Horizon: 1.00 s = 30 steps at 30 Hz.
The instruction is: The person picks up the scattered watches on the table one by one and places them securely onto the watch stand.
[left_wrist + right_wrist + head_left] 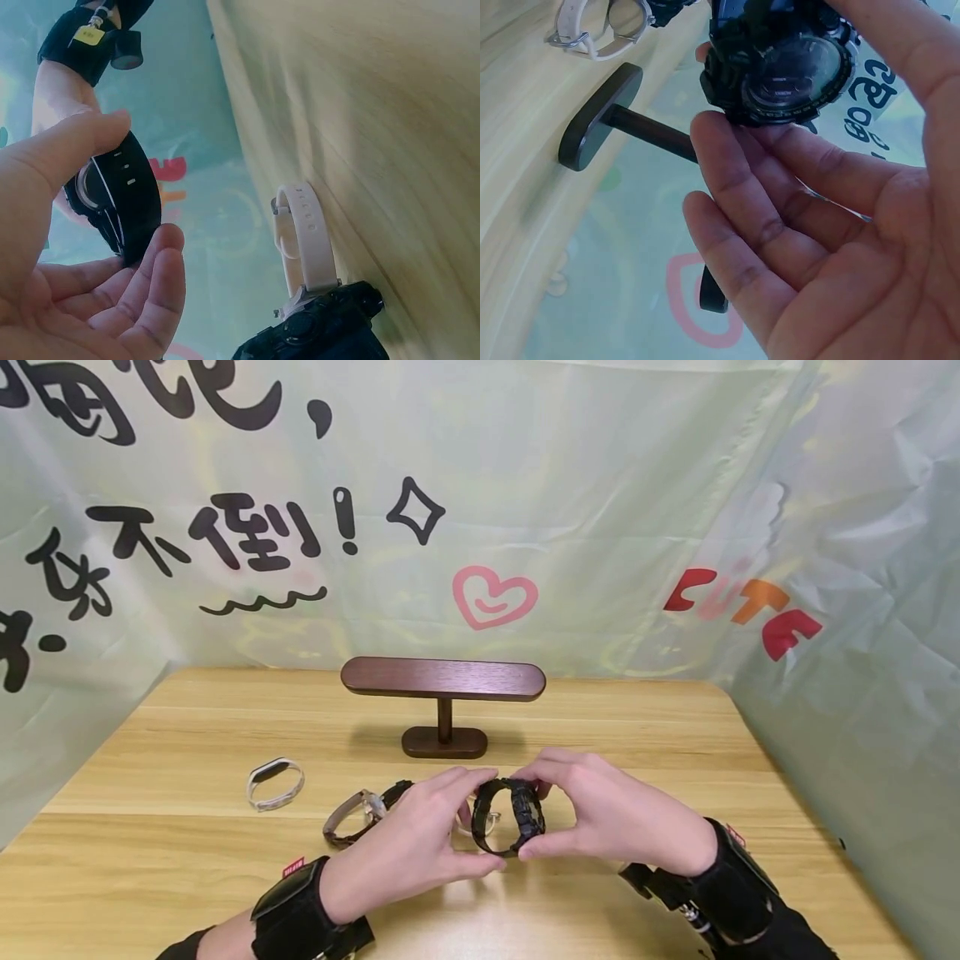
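Note:
A black wristwatch [529, 814] with a chunky case and a looped strap stands on edge between my two hands above the table. My left hand [412, 835] pinches its strap between thumb and fingers, as the left wrist view shows with the perforated black strap [135, 199]. On the case side, my right hand [607, 814] holds the watch with thumb and fingers; the round dial [795, 71] faces that wrist's camera. Behind the held watch, a white-strapped watch [307, 236] rests on the table, largely hidden in the head view. Another black watch [315, 330] lies beside it.
A dark wooden T-shaped display stand [442, 678] rises at the table's back middle. Left of my left hand lies a watch with a brown strap [337, 828], and farther left a pale fitness band [276, 785]. A printed cloth [600, 510] hangs behind the wooden table [150, 860].

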Each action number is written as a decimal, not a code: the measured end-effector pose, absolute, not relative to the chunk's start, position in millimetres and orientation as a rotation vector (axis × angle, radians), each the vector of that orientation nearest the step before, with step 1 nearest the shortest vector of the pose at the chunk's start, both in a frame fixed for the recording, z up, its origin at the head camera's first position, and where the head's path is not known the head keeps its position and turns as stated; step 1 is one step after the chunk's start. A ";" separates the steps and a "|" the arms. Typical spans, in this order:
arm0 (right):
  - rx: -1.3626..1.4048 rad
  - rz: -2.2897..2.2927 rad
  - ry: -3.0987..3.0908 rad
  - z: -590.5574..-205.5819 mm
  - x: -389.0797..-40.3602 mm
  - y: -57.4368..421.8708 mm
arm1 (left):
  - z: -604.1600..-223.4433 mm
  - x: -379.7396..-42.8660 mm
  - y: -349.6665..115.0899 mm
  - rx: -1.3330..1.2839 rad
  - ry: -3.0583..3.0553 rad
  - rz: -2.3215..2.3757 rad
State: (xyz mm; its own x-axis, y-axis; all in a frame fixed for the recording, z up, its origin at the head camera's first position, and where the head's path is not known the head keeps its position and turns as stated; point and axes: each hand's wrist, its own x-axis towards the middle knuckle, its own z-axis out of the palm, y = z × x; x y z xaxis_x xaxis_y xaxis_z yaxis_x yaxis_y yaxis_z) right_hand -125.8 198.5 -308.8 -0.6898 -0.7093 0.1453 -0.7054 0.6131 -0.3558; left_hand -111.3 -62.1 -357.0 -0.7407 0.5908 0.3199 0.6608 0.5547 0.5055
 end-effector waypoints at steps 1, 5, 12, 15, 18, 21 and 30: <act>-1.229 -0.616 2.820 -308.8 -125.4 197.9 | -357.3 -111.3 -61.9 -1.074 -2.665 -0.932; -1.194 -0.617 2.850 -308.3 -123.4 195.7 | -358.8 -111.4 -61.5 -1.055 -2.640 -0.899; -1.179 -0.673 2.893 -307.8 -119.3 191.0 | -359.7 -112.1 -61.6 -1.054 -2.565 -0.957; -1.203 -0.698 2.924 -307.8 -117.3 189.6 | -359.4 -113.0 -62.5 -1.055 -2.541 -0.992; -1.247 -0.722 2.958 -307.9 -114.8 188.3 | -359.2 -114.4 -63.1 -1.056 -2.518 -1.036; -1.276 -0.737 2.992 -307.7 -112.7 187.1 | -359.5 -115.4 -63.8 -1.051 -2.496 -1.094; -1.337 -0.893 3.003 -303.7 -111.4 186.7 | -357.6 -118.1 -65.2 -1.036 -2.378 -1.178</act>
